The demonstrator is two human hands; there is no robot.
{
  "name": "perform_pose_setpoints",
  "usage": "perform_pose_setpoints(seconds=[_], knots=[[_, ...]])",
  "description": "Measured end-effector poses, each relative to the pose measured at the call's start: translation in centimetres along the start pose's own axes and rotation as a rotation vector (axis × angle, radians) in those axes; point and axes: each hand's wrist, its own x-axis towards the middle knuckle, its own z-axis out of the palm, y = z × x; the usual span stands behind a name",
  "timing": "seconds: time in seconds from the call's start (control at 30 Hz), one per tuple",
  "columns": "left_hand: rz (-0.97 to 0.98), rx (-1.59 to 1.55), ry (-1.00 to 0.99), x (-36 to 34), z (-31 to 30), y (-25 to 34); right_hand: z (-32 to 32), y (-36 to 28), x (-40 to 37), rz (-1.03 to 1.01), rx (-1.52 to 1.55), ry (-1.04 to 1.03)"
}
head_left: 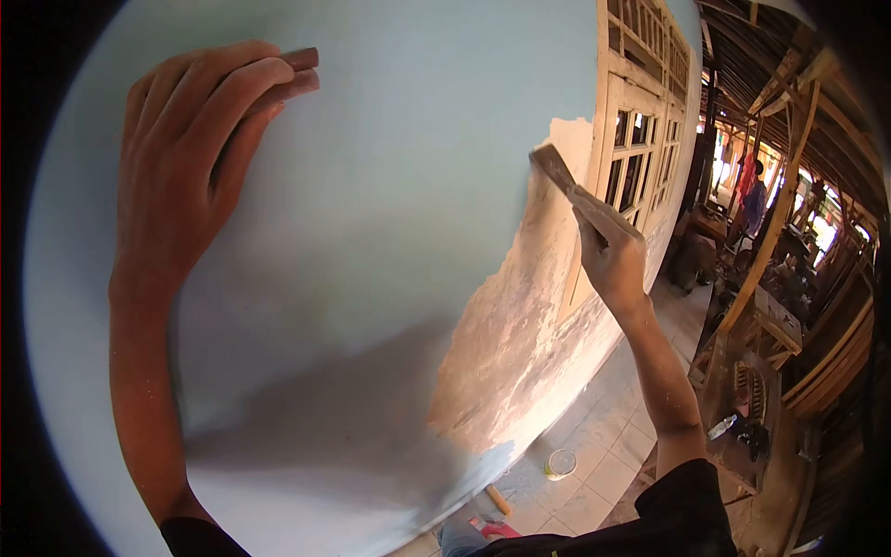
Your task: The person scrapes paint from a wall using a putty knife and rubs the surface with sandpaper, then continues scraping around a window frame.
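A pale blue wall (390,186) fills the view, with a rough bare patch (497,343) where the paint is off. At the upper left, my left hand (200,139) is closed at the wall; brown flat-ended strips (302,59) stick out past its fingertips, and I cannot tell what they are. My right hand (613,249) grips a dusty flat scraper (551,167). The scraper's blade end lies over the border between blue paint and bare patch, left of the window frame. My right fingers wrap round its lower part and hide it.
A cream window frame (640,139) with panes adjoins the bare patch. On the tiled floor (594,469) stand a small tub (560,464) and a wooden handle (498,499). To the right are a wooden bench (742,422), a slanted post (775,223) and a person (754,200) far back.
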Motion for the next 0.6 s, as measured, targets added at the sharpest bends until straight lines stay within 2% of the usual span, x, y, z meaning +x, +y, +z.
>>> perform_pose_setpoints(seconds=[0.07,0.3,0.43,0.6], knots=[[-0.005,-0.019,-0.006,0.0,-0.1,0.3,0.0,0.0,0.1,-0.042,0.021,0.049],[-0.040,-0.016,-0.006,0.2,-0.2,0.5,0.8,-0.5,-0.3,0.007,0.052,0.069],[-0.036,-0.020,-0.001,0.2,-0.2,0.5,0.8,-0.6,-1.0,-0.059,0.027,0.083],[-0.014,0.002,-0.004,0.0,-0.3,0.5,1.3,-0.6,0.0,0.001,0.102,0.115]])
